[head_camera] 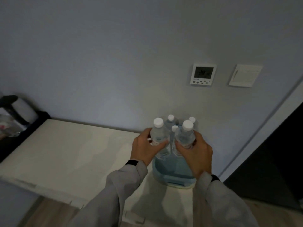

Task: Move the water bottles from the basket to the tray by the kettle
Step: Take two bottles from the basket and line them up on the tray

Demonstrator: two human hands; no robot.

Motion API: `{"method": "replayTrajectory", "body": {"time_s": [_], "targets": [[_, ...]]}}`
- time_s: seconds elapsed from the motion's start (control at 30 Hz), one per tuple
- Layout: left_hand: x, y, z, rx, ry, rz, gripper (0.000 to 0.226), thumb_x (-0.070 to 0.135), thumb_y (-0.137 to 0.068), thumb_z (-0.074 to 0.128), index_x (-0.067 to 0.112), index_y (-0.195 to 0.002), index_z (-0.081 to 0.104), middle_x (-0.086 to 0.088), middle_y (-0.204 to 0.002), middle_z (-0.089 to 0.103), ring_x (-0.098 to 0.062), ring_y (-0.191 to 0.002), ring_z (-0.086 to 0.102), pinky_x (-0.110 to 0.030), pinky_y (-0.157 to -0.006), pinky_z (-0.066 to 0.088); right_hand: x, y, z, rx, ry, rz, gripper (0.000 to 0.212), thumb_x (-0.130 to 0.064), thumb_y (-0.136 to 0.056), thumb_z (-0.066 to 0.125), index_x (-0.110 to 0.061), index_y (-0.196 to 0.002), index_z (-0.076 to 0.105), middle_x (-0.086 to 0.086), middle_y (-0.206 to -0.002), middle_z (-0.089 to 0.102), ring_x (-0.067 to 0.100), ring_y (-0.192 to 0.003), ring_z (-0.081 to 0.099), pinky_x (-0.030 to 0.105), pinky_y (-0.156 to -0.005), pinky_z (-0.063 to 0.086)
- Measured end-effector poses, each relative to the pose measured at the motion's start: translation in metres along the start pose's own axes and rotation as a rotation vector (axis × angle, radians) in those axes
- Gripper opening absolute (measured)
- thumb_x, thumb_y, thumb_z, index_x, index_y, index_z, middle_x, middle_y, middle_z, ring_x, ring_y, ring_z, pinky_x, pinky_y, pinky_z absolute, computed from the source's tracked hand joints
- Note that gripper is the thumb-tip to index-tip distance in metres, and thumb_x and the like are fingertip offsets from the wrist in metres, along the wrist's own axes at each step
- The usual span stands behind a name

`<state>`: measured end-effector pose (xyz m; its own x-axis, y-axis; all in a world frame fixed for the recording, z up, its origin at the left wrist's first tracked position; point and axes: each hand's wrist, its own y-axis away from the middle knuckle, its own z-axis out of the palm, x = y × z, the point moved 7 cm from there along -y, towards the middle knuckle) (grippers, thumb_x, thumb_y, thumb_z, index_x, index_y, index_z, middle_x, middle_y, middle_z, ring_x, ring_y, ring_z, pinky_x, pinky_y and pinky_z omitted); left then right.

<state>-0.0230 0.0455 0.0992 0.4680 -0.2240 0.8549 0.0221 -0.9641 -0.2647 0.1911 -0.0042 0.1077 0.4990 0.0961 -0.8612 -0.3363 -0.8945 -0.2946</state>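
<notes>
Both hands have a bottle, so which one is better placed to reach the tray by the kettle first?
Probably the left hand. Its bottle is on the side facing the kettle and dark tray, far left across the table. The right hand would have to cross over.

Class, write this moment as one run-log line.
left hand: grips bottle | right hand: grips second bottle | both above blue basket | three bottles behind | kettle far left
</notes>
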Motion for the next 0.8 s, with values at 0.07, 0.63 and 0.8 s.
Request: {"method": "replayTrajectory", "body": {"time_s": [0.07,0.63,0.8], "targets": [[0.002,0.003,-0.028,0.021,0.006,0.011,0.059,0.06,-0.059,0.083,0.037,-0.107,0.058,0.019,-0.097,0.067,0.009,-0.087,0.063,-0.007,-0.072,0.051,-0.025,0.002,0.007,-0.022,0.002,-0.046,0.055,-0.051,-0.071,0.082,-0.032,-0.117,0.059,-0.006,-0.11,0.073,0.015,-0.1,0.067,0.031,-0.088,0.054],[-0.103,0.073,-0.399,0.279,-0.06,0.012,0.055,0.062,-0.06,0.08,0.032,-0.103,0.064,0.022,-0.092,0.069,0.009,-0.084,0.063,-0.011,-0.068,0.053,-0.242,0.129,0.241,-0.256,-0.123,-0.245,0.057,-0.064,-0.061,0.081,-0.041,-0.11,0.061,-0.026,-0.095,0.07,-0.007,-0.085,0.067,0.022,-0.075,0.057],[-0.155,0.086,-0.505,0.342,-0.105,-0.038,0.054,0.06,-0.063,0.08,0.031,-0.105,0.063,0.02,-0.094,0.069,0.008,-0.087,0.062,-0.011,-0.068,0.052,-0.302,0.157,0.343,-0.343,-0.154,-0.279,0.058,-0.059,-0.061,0.085,-0.036,-0.11,0.064,-0.022,-0.097,0.072,-0.003,-0.085,0.069,0.031,-0.078,0.061]]}}
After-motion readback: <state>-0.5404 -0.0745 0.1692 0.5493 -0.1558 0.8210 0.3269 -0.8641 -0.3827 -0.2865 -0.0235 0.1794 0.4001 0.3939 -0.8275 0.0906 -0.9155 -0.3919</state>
